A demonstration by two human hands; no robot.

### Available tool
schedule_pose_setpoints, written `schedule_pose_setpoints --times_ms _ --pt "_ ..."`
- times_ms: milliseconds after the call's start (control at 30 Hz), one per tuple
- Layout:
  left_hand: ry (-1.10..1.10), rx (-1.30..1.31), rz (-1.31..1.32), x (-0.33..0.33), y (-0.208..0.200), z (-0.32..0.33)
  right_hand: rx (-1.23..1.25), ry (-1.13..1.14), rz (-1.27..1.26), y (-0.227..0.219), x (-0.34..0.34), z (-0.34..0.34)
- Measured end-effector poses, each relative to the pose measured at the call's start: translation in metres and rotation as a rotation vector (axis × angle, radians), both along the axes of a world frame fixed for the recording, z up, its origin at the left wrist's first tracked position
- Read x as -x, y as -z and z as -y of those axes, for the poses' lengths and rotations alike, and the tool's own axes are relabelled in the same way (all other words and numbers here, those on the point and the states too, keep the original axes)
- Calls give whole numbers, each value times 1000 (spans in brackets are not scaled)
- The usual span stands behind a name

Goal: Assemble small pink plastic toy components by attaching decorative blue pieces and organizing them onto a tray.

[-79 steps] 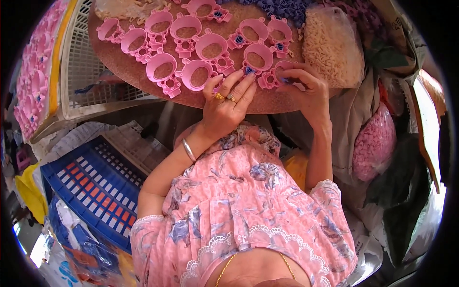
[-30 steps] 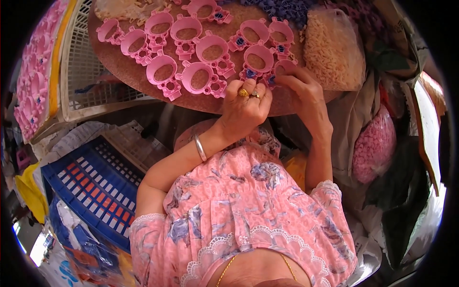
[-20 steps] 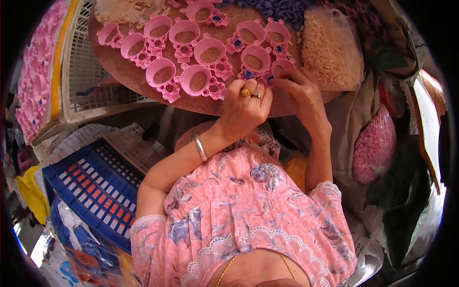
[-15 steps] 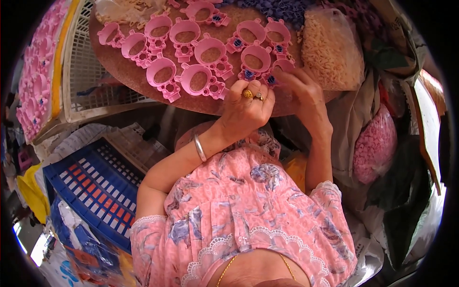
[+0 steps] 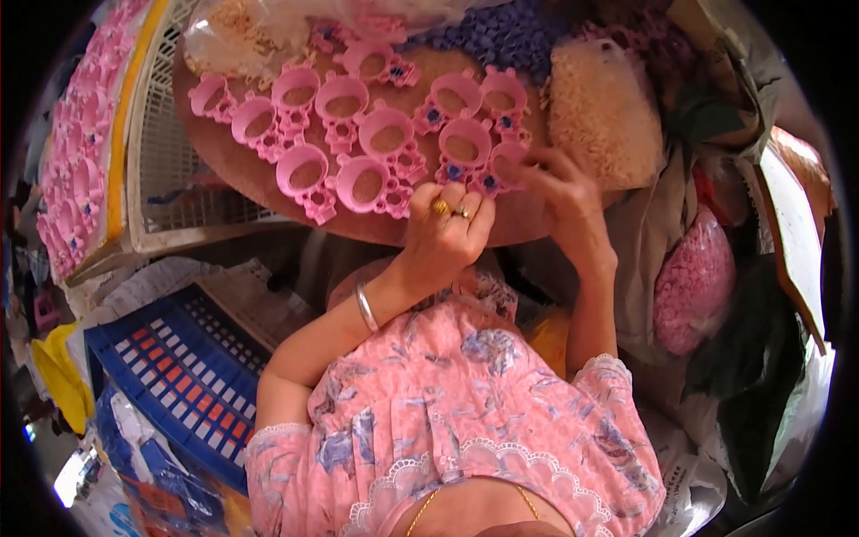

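My left hand (image 5: pixel 450 228), with two rings on its fingers, is curled closed at the near edge of the brown round tabletop (image 5: pixel 259 192). What its fingertips pinch, if anything, is hidden under the knuckles. Just beyond them lies a pink ring-shaped plastic part (image 5: pixel 465 143) with a small blue piece (image 5: pixel 454 172) on its lower end. My right hand (image 5: pixel 573 197) reaches in from the right, fingers stretched and slightly apart, beside another pink ring part (image 5: pixel 507 166). Several more pink ring parts (image 5: pixel 387 132) lie in rows left of my hands, most without blue pieces.
Beyond the parts is a heap of blue pieces (image 5: pixel 501 36). A clear bag of cream-coloured pieces (image 5: pixel 604 116) stands at the right; another bag (image 5: pixel 242 40) is at the far left. A white plastic crate (image 5: pixel 170 179) and a blue basket (image 5: pixel 179 358) sit to my left.
The whole view has shifted, so the tabletop and parts sit lower in it. My right fingers look a little more spread; my left hand keeps its closed pose by the same parts.
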State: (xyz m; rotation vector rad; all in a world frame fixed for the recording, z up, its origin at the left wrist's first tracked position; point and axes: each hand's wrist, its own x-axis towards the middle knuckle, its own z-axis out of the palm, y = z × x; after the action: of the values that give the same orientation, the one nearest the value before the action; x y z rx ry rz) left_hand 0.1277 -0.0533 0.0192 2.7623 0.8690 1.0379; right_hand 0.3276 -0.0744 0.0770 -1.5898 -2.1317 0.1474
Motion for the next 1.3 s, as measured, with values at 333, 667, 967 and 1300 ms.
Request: schedule_pose_setpoints --times_ms 333,667,967,1300 --pt "-12 -45 24 -2 9 -4 -125 362 136 8 -15 -48" --pt "106 -103 46 41 2 11 -135 351 758 44 -44 -131" --pt "-295 -95 84 100 14 22 -172 297 197 8 -16 -107" --pt "-337 -72 114 83 17 13 336 6 -545 12 71 -68"
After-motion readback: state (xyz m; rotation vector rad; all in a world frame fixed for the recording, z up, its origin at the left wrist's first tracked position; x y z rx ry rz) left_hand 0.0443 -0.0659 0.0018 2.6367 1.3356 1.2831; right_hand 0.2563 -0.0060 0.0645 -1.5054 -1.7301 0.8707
